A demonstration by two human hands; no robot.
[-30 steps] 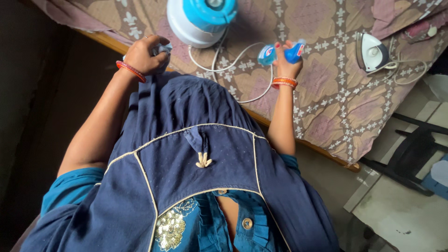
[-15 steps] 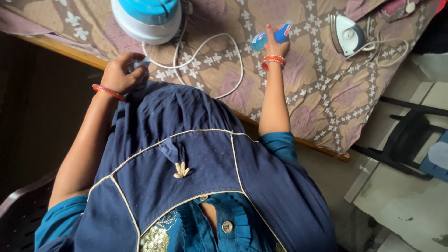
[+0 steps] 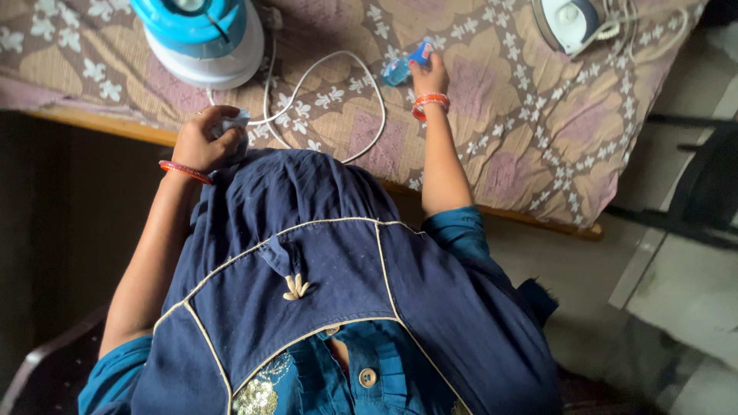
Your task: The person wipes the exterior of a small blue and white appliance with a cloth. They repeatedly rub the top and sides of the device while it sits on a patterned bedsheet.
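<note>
Reaching further over the bed (image 3: 538, 154) than half a second before, the right hand (image 3: 429, 77) had carried the small blue spray bottle (image 3: 406, 63) down until it lay low against the patterned cover, fingers closed around its body. A second earlier the bottle had been held up in the air nearer the bed's edge; now it sat almost flat on the cloth, beside the loop of white cord (image 3: 338, 100). That suggested the bottle was being set down rather than used, though the grip had not let go.

The left hand (image 3: 206, 140) had barely moved across the three pictures. It stayed clenched on a bunch of pale cloth (image 3: 234, 123) at the top of the dark blue garment (image 3: 307, 253), at the bed's wooden edge, an orange bangle on the wrist.

The bed was spread with a brown and mauve cover printed with white flowers. A round blue-and-white appliance (image 3: 201, 34) stood at its far left, the cord trailing from it. A white iron (image 3: 570, 21) lay at the far right with its own tangled lead. Beyond the bed was a pale tiled floor (image 3: 684, 292), and a dark chair (image 3: 707, 192) stood at the right edge, blurred.
</note>
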